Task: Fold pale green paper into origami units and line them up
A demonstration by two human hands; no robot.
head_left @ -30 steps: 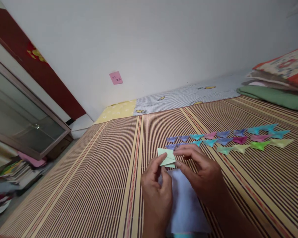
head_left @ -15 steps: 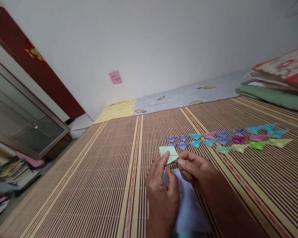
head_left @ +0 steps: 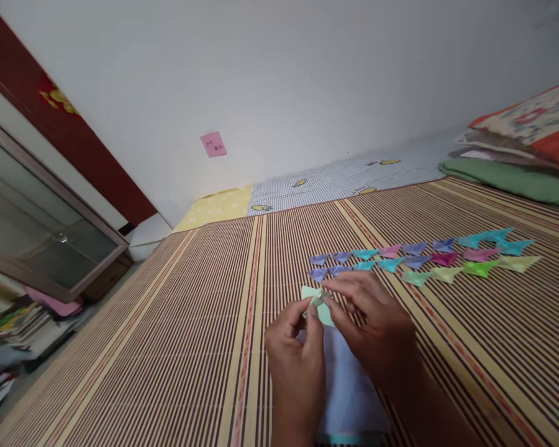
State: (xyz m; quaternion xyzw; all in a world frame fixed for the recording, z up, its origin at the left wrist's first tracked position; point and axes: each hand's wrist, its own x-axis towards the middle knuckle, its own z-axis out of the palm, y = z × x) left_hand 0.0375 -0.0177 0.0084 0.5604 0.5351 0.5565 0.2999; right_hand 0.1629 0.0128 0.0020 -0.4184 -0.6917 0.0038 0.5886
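A small pale green piece of folded paper (head_left: 326,315) is held up between my two hands, with its folds standing partly open near the middle. My left hand (head_left: 294,347) pinches its near left part between thumb and forefinger. On the right side, the fingertips of my right hand (head_left: 372,316) close on the paper's upper right part. Fingers hide some of its shape. Below my hands lies a pale bluish stack of paper sheets (head_left: 351,385), partly covered by them.
Two rows of small folded paper shapes in several colours, such as a bright green one (head_left: 481,267), lie on the striped mat (head_left: 190,329). Folded bedding (head_left: 517,180) is piled at the right. A pink note (head_left: 213,144) sticks to the wall. At left stands a glass-door cabinet (head_left: 51,230).
The green paper has gone from a flat diamond shape to one with its folds raised. My right hand has moved up and left over it; my left thumb now presses its near edge.
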